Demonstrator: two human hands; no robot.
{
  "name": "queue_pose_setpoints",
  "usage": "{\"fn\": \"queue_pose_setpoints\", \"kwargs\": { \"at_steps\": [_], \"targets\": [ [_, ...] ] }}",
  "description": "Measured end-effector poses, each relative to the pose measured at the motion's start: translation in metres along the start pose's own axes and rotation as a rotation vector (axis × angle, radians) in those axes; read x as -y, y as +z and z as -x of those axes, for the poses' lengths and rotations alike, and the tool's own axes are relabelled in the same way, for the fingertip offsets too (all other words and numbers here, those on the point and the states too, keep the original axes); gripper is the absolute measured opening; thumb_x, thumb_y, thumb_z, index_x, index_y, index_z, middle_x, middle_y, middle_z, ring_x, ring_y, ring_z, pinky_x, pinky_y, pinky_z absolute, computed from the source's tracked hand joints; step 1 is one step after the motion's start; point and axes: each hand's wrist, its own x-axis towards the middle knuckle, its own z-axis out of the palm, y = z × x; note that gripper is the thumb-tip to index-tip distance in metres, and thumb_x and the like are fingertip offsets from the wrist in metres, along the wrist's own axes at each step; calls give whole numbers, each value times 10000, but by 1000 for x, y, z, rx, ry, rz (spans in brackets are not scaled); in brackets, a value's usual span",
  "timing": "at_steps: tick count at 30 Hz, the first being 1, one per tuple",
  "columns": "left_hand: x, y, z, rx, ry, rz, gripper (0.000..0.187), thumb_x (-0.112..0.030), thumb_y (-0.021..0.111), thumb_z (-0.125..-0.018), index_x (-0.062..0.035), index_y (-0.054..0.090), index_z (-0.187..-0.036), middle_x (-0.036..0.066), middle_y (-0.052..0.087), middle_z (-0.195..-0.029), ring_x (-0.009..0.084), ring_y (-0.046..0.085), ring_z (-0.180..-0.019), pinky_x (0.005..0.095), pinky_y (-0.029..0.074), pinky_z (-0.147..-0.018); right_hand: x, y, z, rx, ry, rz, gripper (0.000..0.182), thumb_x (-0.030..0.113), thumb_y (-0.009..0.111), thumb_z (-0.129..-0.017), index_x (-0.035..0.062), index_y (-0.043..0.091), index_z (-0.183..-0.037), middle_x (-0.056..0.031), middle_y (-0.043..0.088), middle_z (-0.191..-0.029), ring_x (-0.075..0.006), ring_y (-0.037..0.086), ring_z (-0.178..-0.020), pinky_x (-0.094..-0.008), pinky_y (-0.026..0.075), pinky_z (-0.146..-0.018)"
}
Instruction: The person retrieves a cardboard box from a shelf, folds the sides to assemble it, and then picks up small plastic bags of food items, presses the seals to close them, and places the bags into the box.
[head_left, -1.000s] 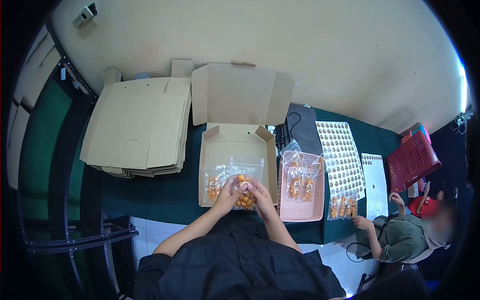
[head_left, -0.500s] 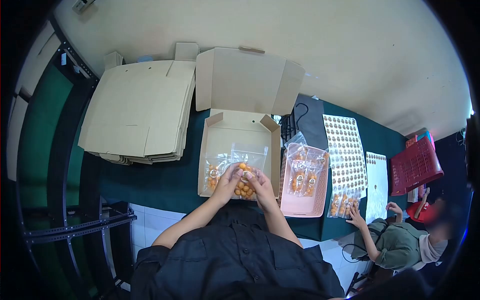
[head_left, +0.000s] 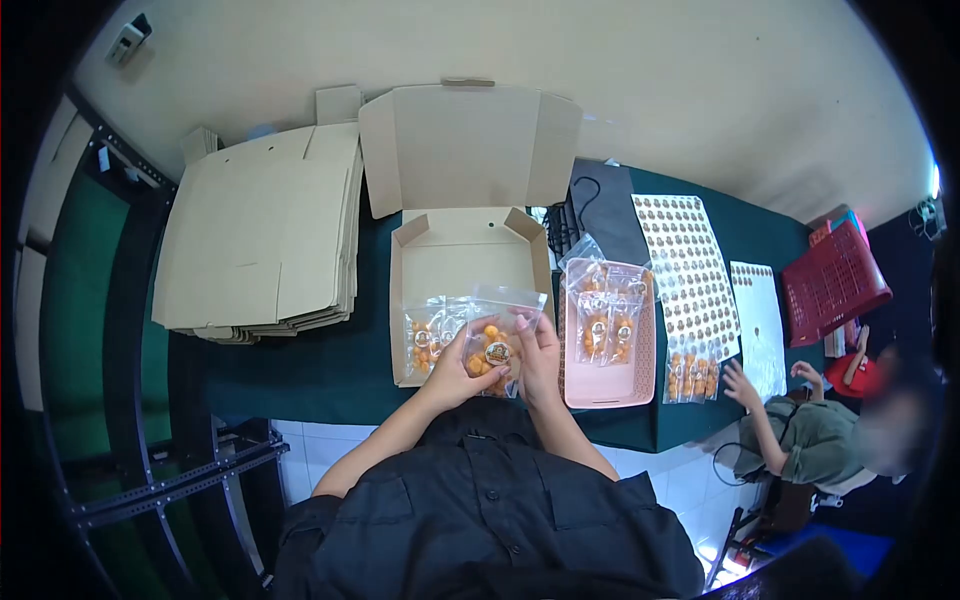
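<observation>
Both of my hands hold one clear zip bag (head_left: 493, 353) of orange balls with a round sticker, over the front of the open cardboard box (head_left: 455, 250). My left hand (head_left: 455, 373) grips its lower left side, thumb across the front. My right hand (head_left: 540, 358) pinches the bag's right side near the top. Inside the box, left of the held bag, lie further bags of orange balls (head_left: 424, 345). To the right, a pink basket (head_left: 610, 385) holds several stickered bags (head_left: 607, 335).
Stacked flat cardboard boxes (head_left: 250, 230) stand at the left. Sticker sheets (head_left: 690, 265), more filled bags (head_left: 691, 377) and a dark red basket (head_left: 835, 285) lie to the right. A co-worker (head_left: 815, 440) is at the right end, hands near the table edge. A metal rack (head_left: 150, 490) stands left.
The held bag is lifted and tilted, and my right hand has moved up its side. The co-worker's hand has come away from the bags there. The camera view has shifted.
</observation>
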Motion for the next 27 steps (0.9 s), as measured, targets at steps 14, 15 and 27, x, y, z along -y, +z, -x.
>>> {"fn": "queue_pose_setpoints", "kwargs": {
  "at_steps": [14,15,27],
  "targets": [
    [6,-27,0,-85,-71,153,243,-216,549,-872,-3,608,-972,64,620,-849,121,566,-777,251,443,-759,12,-28,2,414,63,349,262,192,526,-884,-55,612,-878,-49,574,-810,-115,538,-789,-251,405,-745],
    [1,-27,2,-48,-82,175,310,-259,516,-888,4,587,-1036,83,612,-910,138,560,-807,260,436,-780,13,-31,0,413,58,344,268,197,517,-889,-54,612,-886,-59,588,-846,-114,539,-791,-250,407,-747],
    [-16,6,6,-188,161,154,484,-296,552,-860,-6,411,-1221,116,465,-1183,179,450,-1110,309,370,-924,11,0,11,319,-353,620,282,134,507,-866,42,587,-1121,-142,463,-1185,-237,460,-1066,-340,366,-914]
  ]
}}
